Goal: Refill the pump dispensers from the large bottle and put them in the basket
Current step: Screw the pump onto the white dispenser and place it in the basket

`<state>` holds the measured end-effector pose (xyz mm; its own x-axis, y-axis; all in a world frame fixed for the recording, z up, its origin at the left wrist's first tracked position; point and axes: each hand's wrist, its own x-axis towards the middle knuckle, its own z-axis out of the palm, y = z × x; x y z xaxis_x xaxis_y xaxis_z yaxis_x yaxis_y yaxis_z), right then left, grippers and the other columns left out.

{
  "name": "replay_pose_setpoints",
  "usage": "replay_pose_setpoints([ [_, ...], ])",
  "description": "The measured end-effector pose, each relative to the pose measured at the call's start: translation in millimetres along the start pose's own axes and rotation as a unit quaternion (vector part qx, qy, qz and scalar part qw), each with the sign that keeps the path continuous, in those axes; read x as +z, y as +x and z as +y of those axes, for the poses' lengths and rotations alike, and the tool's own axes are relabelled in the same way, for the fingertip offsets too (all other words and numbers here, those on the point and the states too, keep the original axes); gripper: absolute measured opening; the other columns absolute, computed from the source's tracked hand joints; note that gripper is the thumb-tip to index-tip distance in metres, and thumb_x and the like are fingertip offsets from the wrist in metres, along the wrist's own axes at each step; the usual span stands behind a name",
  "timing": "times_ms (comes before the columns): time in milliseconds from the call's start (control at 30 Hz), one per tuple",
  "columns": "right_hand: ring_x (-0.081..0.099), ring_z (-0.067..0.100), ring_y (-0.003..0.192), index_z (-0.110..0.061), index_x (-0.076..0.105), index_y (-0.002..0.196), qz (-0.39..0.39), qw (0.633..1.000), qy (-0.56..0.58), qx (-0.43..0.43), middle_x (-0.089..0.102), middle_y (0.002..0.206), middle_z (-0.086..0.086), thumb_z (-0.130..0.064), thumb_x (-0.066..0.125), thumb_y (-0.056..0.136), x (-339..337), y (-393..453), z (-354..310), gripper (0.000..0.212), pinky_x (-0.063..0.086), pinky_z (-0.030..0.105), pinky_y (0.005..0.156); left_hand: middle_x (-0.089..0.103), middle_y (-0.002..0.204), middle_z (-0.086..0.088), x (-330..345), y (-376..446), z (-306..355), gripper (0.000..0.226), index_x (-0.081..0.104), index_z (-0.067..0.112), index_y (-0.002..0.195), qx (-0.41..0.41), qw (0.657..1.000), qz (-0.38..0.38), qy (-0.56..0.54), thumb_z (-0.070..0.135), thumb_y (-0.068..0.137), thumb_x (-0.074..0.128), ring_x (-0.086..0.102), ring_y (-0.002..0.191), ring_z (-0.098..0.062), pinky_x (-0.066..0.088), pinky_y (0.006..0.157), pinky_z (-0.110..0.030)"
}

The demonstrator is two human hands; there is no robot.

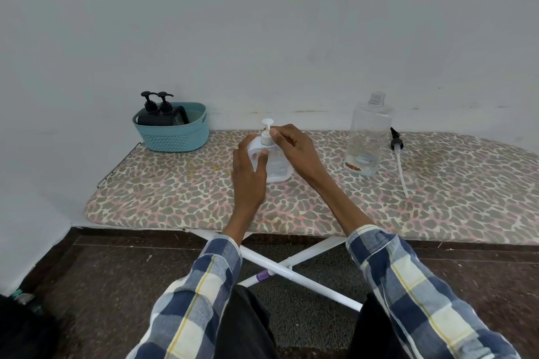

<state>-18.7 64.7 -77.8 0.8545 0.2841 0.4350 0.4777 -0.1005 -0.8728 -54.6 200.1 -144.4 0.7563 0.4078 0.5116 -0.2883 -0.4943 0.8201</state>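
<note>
Pump dispensers — three in all: two black dispensers [149, 114] [170, 114] in the one teal basket [175, 137], and one white dispenser [272, 160] on the single ironing board [175, 195]. One large clear bottle [366, 140] and one loose pump [399, 154] — both on the board. Two hands, left hand [248, 175] and right hand [294, 151].

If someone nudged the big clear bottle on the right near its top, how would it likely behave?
The large clear bottle looks nearly empty, with only a little liquid at the bottom, so it is probably light. Tall and narrow on the padded ironing board, it would likely tip rather than slide. Its neck is uncapped, with its pump lying beside it, so a fall could spill.
</note>
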Motion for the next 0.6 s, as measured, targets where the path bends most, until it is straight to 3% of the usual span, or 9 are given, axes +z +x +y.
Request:
replay_pose_setpoints([
  [133, 0.064, -0.004, 0.105, -0.035, 0.073, 0.116, 0.002, 1.000, -0.024, -0.020, 0.069, 0.113, -0.013, -0.031, 0.055, 0.110, 2.7, -1.4, 3.7, 0.020, 0.046, 0.023, 0.095, 0.051, 0.148, 0.007, -0.9, 0.5, -0.2, 0.054, 0.045, 0.033, 0.153, 0.000, 1.000, 0.000, 0.007, 0.055, 0.104, 0.046, 0.051, 0.135, -0.013, 0.045, 0.113, -0.043],
  [267, 0.063, 0.009, 0.114, -0.030, 0.071, 0.125, -0.002, 0.999, -0.030, -0.016, 0.067, 0.120, -0.005, -0.021, 0.057, 0.104, 2.2, -2.8, 5.1, 0.027, 0.048, 0.033, 0.103, 0.051, 0.149, 0.008, -1.3, 0.6, 0.4, 0.054, 0.046, 0.033, 0.153, -0.009, 1.000, -0.007, 0.004, 0.056, 0.104, 0.046, 0.051, 0.134, -0.011, 0.043, 0.111, -0.037],
  [400, 0.059, 0.017, 0.120, -0.020, 0.065, 0.138, -0.006, 0.994, -0.099, -0.041, 0.063, 0.126, -0.001, -0.025, 0.068, 0.097, 2.7, -8.5, 9.4, 0.042, 0.048, 0.043, 0.108, 0.053, 0.147, 0.011, -3.1, -0.6, 5.0, 0.046, 0.049, 0.033, 0.150, -0.041, 0.999, -0.005, -0.034, 0.049, 0.108, 0.047, 0.053, 0.133, -0.010, 0.043, 0.109, -0.034],
  [500, 0.054, 0.019, 0.124, -0.018, 0.056, 0.145, -0.006, 0.990, -0.135, -0.038, 0.055, 0.133, 0.002, -0.030, 0.072, 0.095, 4.0, -15.1, 13.5, 0.054, 0.046, 0.043, 0.109, 0.066, 0.128, 0.006, -6.6, -0.1, 6.8, 0.034, 0.061, 0.030, 0.133, -0.083, 0.990, 0.023, -0.109, 0.047, 0.108, 0.045, 0.063, 0.118, -0.013, 0.052, 0.098, -0.039],
  [600, 0.039, 0.022, 0.138, -0.015, 0.038, 0.154, 0.022, 0.984, -0.177, 0.015, 0.036, 0.148, 0.005, -0.045, 0.075, 0.091, 10.6, -28.6, 19.5, 0.079, 0.041, 0.039, 0.113, 0.064, 0.093, 0.005, -8.7, 1.2, 3.4, 0.025, 0.063, 0.016, 0.100, -0.078, 0.993, 0.073, -0.044, 0.026, 0.113, 0.044, 0.058, 0.084, -0.002, 0.048, 0.074, -0.046],
])
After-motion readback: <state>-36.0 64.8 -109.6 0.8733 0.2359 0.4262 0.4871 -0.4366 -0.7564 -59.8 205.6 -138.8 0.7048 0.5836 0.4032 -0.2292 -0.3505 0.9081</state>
